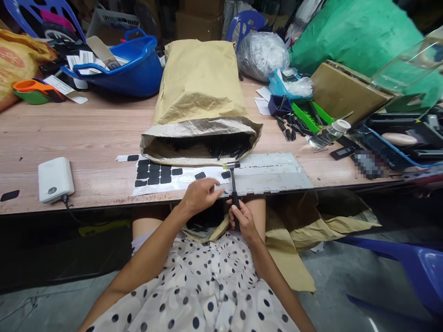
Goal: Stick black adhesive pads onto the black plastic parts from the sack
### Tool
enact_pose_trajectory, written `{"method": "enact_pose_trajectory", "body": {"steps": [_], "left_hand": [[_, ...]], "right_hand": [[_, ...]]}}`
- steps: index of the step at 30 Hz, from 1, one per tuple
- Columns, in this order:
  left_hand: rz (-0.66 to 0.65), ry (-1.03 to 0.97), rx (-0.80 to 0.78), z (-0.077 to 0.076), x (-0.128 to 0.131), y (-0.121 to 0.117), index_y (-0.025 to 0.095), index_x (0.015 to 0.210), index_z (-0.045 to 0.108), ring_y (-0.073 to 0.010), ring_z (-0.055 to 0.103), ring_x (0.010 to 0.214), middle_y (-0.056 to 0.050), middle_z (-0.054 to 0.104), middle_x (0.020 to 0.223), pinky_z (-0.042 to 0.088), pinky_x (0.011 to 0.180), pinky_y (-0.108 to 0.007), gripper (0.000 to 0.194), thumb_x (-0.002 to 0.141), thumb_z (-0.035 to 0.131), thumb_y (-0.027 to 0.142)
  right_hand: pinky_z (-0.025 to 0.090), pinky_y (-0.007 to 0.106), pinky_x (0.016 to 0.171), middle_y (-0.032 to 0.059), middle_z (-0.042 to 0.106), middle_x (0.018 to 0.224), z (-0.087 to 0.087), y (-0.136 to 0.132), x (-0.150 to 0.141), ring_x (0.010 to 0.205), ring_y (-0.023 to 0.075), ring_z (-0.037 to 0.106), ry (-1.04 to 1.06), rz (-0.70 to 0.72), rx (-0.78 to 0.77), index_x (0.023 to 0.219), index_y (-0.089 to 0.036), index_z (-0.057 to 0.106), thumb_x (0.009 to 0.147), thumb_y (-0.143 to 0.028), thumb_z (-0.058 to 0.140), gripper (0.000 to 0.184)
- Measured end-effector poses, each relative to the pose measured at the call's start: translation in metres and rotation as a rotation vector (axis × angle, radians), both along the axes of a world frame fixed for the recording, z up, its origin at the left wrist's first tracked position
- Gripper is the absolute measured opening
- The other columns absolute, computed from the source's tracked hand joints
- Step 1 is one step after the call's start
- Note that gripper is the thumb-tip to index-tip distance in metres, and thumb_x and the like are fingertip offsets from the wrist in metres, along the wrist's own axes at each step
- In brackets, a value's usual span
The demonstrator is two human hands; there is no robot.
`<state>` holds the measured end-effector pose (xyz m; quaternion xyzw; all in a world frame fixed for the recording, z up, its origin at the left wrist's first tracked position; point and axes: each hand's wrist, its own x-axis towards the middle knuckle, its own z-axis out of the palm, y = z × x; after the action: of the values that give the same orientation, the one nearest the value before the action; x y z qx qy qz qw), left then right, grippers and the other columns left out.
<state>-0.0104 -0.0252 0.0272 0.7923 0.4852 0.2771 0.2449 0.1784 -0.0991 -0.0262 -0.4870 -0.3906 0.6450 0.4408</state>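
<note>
My right hand [243, 217] is closed round the black handle of a small hammer-shaped tool [233, 182], held upright. Its crosswise head has a clear yellowish end on the left and a dark end on the right. Just left of it, my left hand [202, 196] hovers by the table edge, fingers half curled and apart, with nothing visible in them. Beyond that hand lies a white backing sheet [187, 177] bearing black rounded stickers [153, 173], several packed at its left and a few spaced out. Between my legs, an open sack [207, 236] is partly hidden by my hands.
A large tan sack [202, 83] lies with its mouth facing me, black pieces inside. A grey board [273, 173] adjoins the sheet. At left are a white power bank [55, 180] and a blue basin [138, 69]; at right, a bottle [328, 133] and a green tray [311, 115].
</note>
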Motion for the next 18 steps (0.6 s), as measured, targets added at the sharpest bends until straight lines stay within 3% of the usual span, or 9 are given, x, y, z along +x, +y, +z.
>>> {"method": "enact_pose_trajectory", "body": {"steps": [4, 8, 12, 18], "left_hand": [[0.371, -0.034, 0.072, -0.002, 0.024, 0.068, 0.020, 0.092, 0.070, -0.0209, 0.064, 0.081, -0.006, 0.068, 0.088, 0.051, 0.075, -0.033, 0.017, 0.088, 0.061, 0.033], [0.521, 0.056, -0.035, -0.015, 0.035, 0.110, 0.019, 0.087, 0.070, -0.0261, 0.064, 0.084, -0.010, 0.068, 0.089, 0.051, 0.076, -0.038, 0.013, 0.084, 0.064, 0.030], [0.475, 0.059, -0.009, -0.022, 0.028, 0.115, 0.021, 0.084, 0.069, -0.0259, 0.063, 0.081, -0.008, 0.068, 0.082, 0.051, 0.072, -0.037, 0.010, 0.082, 0.067, 0.031], [0.291, 0.005, 0.097, -0.018, -0.007, 0.077, 0.023, 0.093, 0.065, -0.0211, 0.062, 0.083, -0.003, 0.069, 0.087, 0.050, 0.079, -0.035, 0.009, 0.088, 0.062, 0.029]], "right_hand": [[0.029, 0.020, 0.037, -0.0106, 0.044, 0.056, 0.000, 0.000, 0.000, 0.040, 0.0063, 0.037, 0.001, 0.004, 0.003, 0.101, -0.023, 0.055, 0.078, -0.061, 0.067, 0.046], [0.030, 0.020, 0.038, -0.0104, 0.044, 0.056, 0.000, 0.000, -0.001, 0.040, 0.0066, 0.038, -0.007, -0.003, 0.009, 0.100, -0.022, 0.055, 0.078, -0.062, 0.067, 0.047], [0.029, 0.020, 0.038, -0.0100, 0.044, 0.057, 0.000, 0.000, 0.000, 0.041, 0.0069, 0.038, -0.011, 0.001, 0.017, 0.101, -0.023, 0.055, 0.080, -0.060, 0.065, 0.044], [0.028, 0.020, 0.037, -0.0101, 0.044, 0.057, -0.002, 0.001, 0.000, 0.040, 0.0067, 0.036, -0.009, 0.006, 0.020, 0.102, -0.023, 0.055, 0.081, -0.060, 0.065, 0.044]]}}
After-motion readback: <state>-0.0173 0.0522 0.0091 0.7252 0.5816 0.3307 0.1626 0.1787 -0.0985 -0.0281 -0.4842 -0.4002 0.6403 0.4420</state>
